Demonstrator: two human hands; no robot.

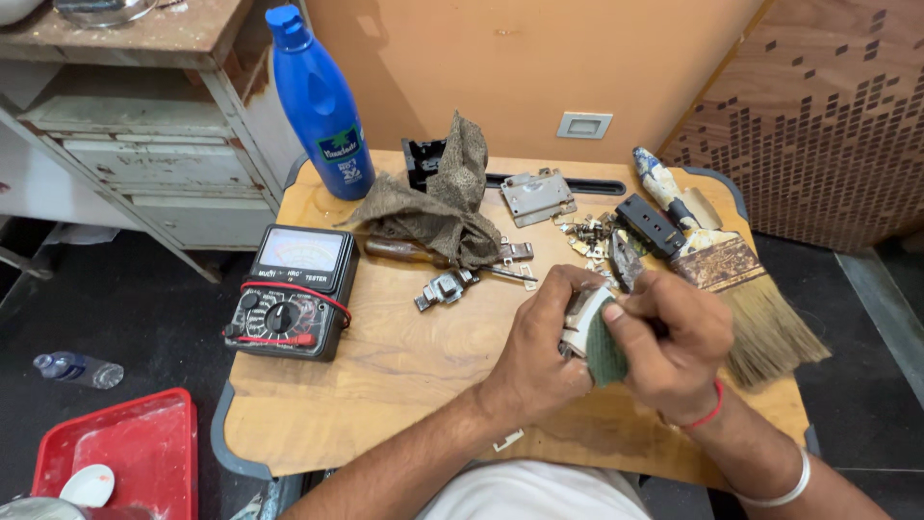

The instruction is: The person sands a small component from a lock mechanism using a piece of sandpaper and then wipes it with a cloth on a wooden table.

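- Where the floor shows at the far left, a red tray (135,453) lies with a small white dish (89,484) in it, and a small clear bottle (79,369) lies on its side just above.
- On the left part of the wooden surface (404,366) sits a black analog meter (291,292) with a red lead looped across its face.
- Behind the meter stands a tall blue plastic bottle (320,104) with a blue cap, upright at the surface's back edge.
- A crumpled brown cloth (438,207) is heaped near the middle, partly covering a wooden-handled tool (399,250); a small metal latch piece (445,287) lies just in front of it.
- A grey metal plate (537,195) rests further back, with a scatter of tiny metal parts (589,236) beside it.
- The left hand (539,351) has its fingers closed around a small white part (582,323), held above the surface in front of the person.
- A green abrasive pad (606,349) is pressed against the white part, between the two hands.
- The right hand (674,342) grips that pad with its fingers curled shut; a red thread and a silver bangle circle the wrist.
- A black rectangular block (650,224) lies behind the right hand.
- A wide, worn paintbrush (736,279) lies at the right, bristles toward the near edge.
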